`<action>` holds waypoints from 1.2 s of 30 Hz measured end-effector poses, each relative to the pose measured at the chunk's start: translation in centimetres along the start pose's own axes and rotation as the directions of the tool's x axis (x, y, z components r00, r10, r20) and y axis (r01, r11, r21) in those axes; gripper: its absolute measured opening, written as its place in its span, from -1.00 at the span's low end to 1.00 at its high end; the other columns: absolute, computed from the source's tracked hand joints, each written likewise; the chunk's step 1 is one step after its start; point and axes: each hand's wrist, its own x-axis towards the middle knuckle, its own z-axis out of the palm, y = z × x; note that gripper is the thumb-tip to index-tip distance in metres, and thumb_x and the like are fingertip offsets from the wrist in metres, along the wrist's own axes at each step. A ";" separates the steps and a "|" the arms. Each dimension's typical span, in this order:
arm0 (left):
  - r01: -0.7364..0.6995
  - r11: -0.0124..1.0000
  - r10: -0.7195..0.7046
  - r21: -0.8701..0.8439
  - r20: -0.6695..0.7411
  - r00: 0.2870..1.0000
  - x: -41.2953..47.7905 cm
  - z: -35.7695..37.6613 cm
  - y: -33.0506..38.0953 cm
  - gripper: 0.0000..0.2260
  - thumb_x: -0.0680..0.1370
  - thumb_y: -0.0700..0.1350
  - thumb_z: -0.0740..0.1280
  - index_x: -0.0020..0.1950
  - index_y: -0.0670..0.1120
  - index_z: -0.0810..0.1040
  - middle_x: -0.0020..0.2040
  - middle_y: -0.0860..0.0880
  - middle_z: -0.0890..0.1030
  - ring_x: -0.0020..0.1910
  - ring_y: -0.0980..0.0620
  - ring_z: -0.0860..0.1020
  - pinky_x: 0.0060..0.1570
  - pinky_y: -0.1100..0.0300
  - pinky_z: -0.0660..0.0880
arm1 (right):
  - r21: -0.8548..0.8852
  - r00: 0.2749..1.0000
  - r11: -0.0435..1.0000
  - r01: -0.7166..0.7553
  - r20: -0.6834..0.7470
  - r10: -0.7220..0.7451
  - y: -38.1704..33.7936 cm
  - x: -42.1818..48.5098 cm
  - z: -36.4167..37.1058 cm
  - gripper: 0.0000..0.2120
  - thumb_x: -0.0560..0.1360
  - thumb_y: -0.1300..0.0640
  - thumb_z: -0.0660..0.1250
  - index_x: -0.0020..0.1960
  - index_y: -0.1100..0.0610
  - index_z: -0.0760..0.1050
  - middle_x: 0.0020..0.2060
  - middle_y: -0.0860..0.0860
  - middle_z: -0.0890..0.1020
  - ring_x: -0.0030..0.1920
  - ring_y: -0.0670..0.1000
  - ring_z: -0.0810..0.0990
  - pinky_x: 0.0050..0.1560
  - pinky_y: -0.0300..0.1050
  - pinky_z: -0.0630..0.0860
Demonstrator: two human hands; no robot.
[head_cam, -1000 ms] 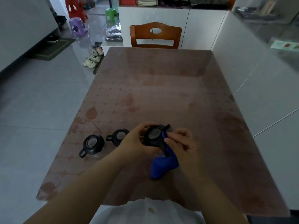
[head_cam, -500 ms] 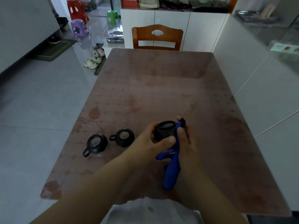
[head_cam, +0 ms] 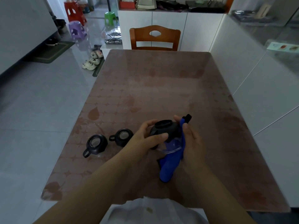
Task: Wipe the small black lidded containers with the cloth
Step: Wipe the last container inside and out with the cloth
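Gripping container, left hand; cloth, right hand

Outer container and inner container just left of left hand, open tabletop beyond, chair at far edge

Brown patterned table, wooden chair beyond, white cabinets, glossy grey tile floor.

A wooden chair stands at the far end of a brown patterned table, with white cabinets beyond it. Pale shoes lie on the tiled floor off the table's far left corner. Farther out stand a purple stool, a green stool, a red stool and a dark green mat.
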 end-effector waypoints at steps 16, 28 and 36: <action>-0.147 0.984 0.123 0.097 0.219 0.968 -0.1 -1.3 1.0 -0.51 0.37 -0.17 0.44 0.26 -0.01 0.39 0.22 0.03 0.54 0.20 0.06 0.56 0.10 0.19 0.54 | 0.159 0.988 0.982 -0.097 0.134 0.076 -0.6 -0.7 0.8 -0.56 0.44 -0.19 0.14 0.24 -0.04 0.48 0.20 0.02 0.59 0.12 0.01 0.63 0.04 -0.07 0.60; -0.132 0.924 0.154 0.359 -0.035 0.987 -1.2 1.5 2.0 -0.39 0.21 0.14 0.47 0.20 0.18 0.31 0.15 0.27 0.45 0.11 0.27 0.47 0.06 0.31 0.51 | 0.065 0.997 0.997 0.044 -0.070 -0.040 -0.1 0.0 1.6 -0.57 0.47 -0.29 0.12 0.22 -0.14 0.50 0.13 -0.11 0.62 0.17 -0.02 0.60 0.15 -0.04 0.55; -0.170 0.889 0.249 0.425 -0.136 0.959 -0.3 0.6 2.3 -0.44 0.24 -0.09 0.59 0.15 0.13 0.43 0.05 0.27 0.50 0.04 0.22 0.52 -0.01 0.36 0.55 | -0.053 0.988 0.994 0.094 -0.119 -0.100 -0.5 0.8 1.2 -0.79 0.57 0.01 0.11 0.08 -0.17 0.49 -0.08 -0.24 0.68 -0.07 -0.18 0.65 -0.14 -0.31 0.56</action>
